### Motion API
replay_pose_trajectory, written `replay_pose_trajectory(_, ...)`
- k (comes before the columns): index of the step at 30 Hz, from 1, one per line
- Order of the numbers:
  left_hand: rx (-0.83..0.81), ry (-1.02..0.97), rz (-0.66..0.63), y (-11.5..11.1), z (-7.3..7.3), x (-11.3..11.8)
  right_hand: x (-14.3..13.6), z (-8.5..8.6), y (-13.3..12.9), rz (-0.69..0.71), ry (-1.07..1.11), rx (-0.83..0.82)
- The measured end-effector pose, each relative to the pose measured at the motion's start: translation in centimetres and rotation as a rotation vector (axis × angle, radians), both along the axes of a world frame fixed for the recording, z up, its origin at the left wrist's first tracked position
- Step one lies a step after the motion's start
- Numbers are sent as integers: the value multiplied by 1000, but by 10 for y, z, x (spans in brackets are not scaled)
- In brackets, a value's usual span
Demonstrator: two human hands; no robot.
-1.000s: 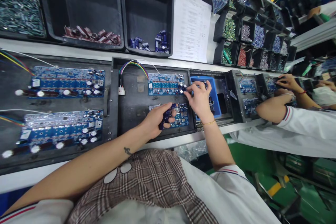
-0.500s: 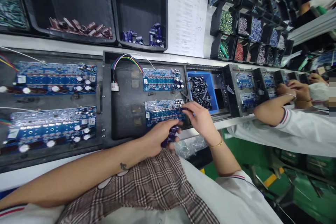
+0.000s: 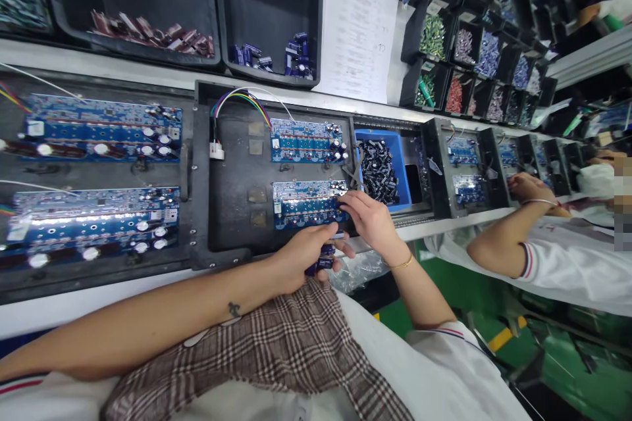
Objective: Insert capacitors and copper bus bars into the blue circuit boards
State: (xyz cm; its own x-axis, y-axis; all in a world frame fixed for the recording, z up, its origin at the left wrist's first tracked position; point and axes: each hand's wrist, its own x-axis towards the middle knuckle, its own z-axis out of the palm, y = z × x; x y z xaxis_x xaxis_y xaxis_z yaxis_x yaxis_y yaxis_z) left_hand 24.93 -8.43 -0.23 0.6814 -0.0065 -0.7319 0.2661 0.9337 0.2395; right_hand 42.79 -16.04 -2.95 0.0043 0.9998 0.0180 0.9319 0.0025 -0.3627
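Observation:
My left hand [image 3: 306, 253] is curled around several dark blue capacitors [image 3: 323, 262], just in front of the lower circuit board [image 3: 303, 204]. My right hand [image 3: 365, 214] reaches over that board's right end, its fingertips pinched together at the surface; whatever is between them is hidden. A second blue board [image 3: 306, 141], with several capacitors standing at its right end, lies behind in the same black tray [image 3: 237, 210]. Coloured wires [image 3: 241, 93] run from the second board to a white connector [image 3: 216, 150].
A blue bin [image 3: 402, 171] of black capacitors is right of the boards. Behind stand black bins with purple capacitors [image 3: 299, 56] and brown ones [image 3: 172, 39], beside printed sheets [image 3: 360, 20]. Left are two larger boards [image 3: 99, 138]. A co-worker's arm [image 3: 498, 230] is at right.
The capacitors in my left hand have shifted slightly and its fingers have spread a little. My right hand stays at the lower board's right end. The view has shifted slightly.

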Motion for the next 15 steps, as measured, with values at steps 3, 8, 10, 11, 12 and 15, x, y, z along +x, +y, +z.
replay_pose_trajectory(3, -5, 42, 4, 2, -2, 1, 3, -2, -2, 160, -91, -32)
replay_pose_trajectory(8, 20, 90, 32, 1, -8, 3, -8, 12, -6, 44, 83, 39)
replay_pose_trajectory(10, 21, 61, 33, -1, -9, 3, -19, 24, -11, -88, 234, 12)
replay_pose_trajectory(11, 14, 41, 30, -3, -9, 2, -24, 29, -14, -126, 278, -20)
replay_pose_trajectory(12, 1, 27, 27, -4, -9, 2, -27, 32, -17, -148, 293, -47)
replay_pose_trajectory(15, -49, 28, 13, -7, -8, 2, -28, 30, -22, -191, 196, -43)
